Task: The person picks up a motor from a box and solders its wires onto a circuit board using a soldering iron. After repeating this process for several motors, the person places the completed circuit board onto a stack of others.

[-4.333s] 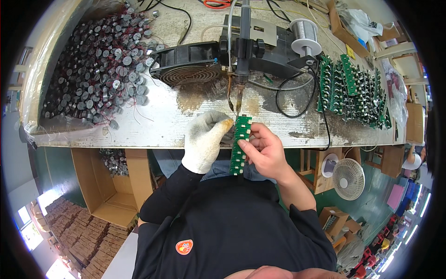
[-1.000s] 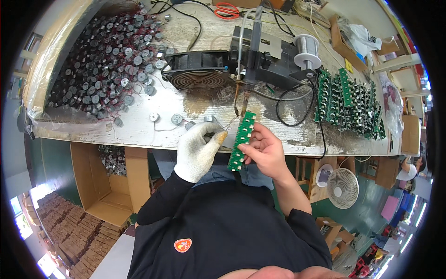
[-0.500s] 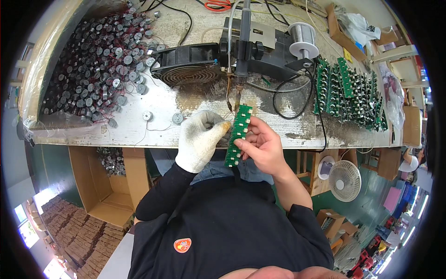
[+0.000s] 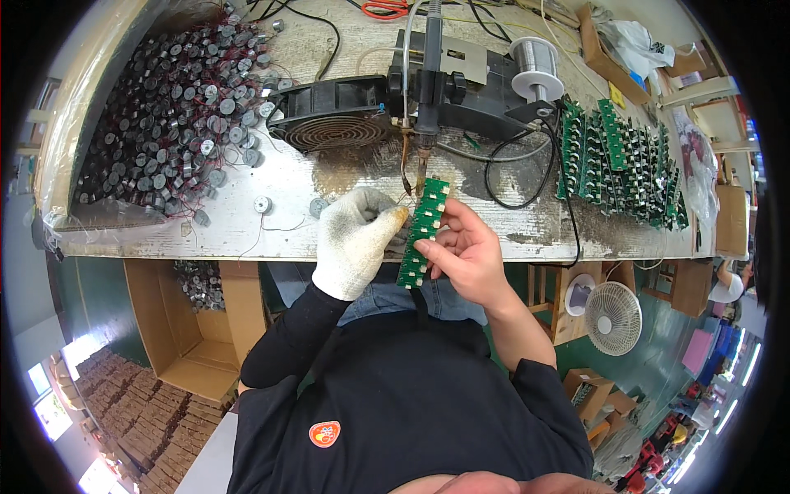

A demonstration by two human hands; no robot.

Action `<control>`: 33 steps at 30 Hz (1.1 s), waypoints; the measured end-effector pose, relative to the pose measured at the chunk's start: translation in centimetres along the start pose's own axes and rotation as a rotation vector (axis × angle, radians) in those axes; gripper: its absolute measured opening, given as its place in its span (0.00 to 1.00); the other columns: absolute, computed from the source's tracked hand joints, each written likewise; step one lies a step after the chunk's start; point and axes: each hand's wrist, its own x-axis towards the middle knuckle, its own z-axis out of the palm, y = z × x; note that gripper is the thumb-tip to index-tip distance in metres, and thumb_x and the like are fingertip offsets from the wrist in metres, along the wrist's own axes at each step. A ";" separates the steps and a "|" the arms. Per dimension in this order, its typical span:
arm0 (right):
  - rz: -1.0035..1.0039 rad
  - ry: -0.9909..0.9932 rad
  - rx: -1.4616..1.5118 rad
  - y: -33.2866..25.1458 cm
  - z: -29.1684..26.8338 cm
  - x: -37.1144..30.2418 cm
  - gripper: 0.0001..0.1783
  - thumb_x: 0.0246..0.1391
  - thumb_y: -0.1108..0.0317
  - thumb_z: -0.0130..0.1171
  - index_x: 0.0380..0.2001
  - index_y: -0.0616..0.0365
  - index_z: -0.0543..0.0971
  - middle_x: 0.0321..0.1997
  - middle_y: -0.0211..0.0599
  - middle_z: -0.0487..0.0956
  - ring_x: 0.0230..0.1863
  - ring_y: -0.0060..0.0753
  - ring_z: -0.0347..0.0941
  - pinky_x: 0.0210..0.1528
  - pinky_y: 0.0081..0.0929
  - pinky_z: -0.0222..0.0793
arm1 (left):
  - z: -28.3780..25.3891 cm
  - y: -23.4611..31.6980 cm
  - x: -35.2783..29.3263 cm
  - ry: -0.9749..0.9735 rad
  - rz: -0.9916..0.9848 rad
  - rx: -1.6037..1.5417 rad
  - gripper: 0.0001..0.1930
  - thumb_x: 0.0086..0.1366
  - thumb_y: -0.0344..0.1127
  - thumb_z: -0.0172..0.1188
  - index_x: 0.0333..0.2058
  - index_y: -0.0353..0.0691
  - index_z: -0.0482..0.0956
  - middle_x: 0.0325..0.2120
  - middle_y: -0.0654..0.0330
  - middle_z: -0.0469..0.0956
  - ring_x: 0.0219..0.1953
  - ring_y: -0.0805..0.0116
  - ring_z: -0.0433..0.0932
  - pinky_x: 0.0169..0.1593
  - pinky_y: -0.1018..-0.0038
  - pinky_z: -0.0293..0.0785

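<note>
Far left on the table (image 4: 247,177): heap of small round grey components (image 4: 169,123) with thin red leads, held in by a raised cardboard edge. Two or three loose pieces lying apart from the heap, near the table's front edge. Below the table on the left: open cardboard box (image 4: 193,329) containing more of the same round parts.

Left hand (image 4: 355,239) in white knit glove, curled, fingertips pinched against the left edge of the green circuit board strip (image 4: 422,233). What lies between the gloved fingertips cannot be made out. Black sleeve rising from the lower edge.

Green circuit board strip held upright and slightly tilted, just off the table's front edge, between both hands. Upper end directly under the tip of the soldering iron (image 4: 425,90), which hangs vertically from a black stand. Whether tip and board touch cannot be told.

Right hand (image 4: 465,251) bare, closed on the strip's right side, thumb across its face and fingers behind.

Behind the hands: black fan (image 4: 333,115) lying flat with grille up, left of the iron. Black cable (image 4: 514,169) looping across the table right of the strip. Spool of solder wire (image 4: 535,62) behind the stand.

Right: batch of green boards (image 4: 617,160) standing in rows, well apart from the hands. Lower right, below the table: small white fan (image 4: 613,317).
</note>
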 end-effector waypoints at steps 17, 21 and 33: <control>0.013 -0.039 -0.003 0.5 -0.1 -0.4 0.30 0.52 0.78 0.60 0.56 0.69 0.60 0.39 0.38 0.76 0.29 0.16 0.73 0.22 0.14 0.69 | 0.1 0.2 -0.1 -0.036 0.028 0.050 0.08 0.55 0.30 0.61 0.26 0.29 0.77 0.20 0.61 0.76 0.23 0.79 0.73 0.27 0.80 0.69; 0.003 -0.036 0.005 0.6 -0.2 -0.4 0.30 0.52 0.77 0.60 0.56 0.70 0.60 0.38 0.38 0.75 0.28 0.15 0.72 0.22 0.14 0.69 | 0.1 0.2 0.1 -0.046 0.016 0.102 0.07 0.54 0.29 0.60 0.25 0.29 0.77 0.19 0.61 0.76 0.23 0.79 0.73 0.26 0.80 0.69; -0.003 -0.029 0.000 0.2 -0.1 -0.2 0.29 0.52 0.78 0.60 0.55 0.69 0.61 0.36 0.36 0.75 0.27 0.14 0.71 0.21 0.13 0.68 | 0.4 0.4 0.3 -0.040 0.061 0.105 0.07 0.55 0.30 0.60 0.26 0.30 0.77 0.19 0.61 0.76 0.22 0.80 0.73 0.26 0.80 0.69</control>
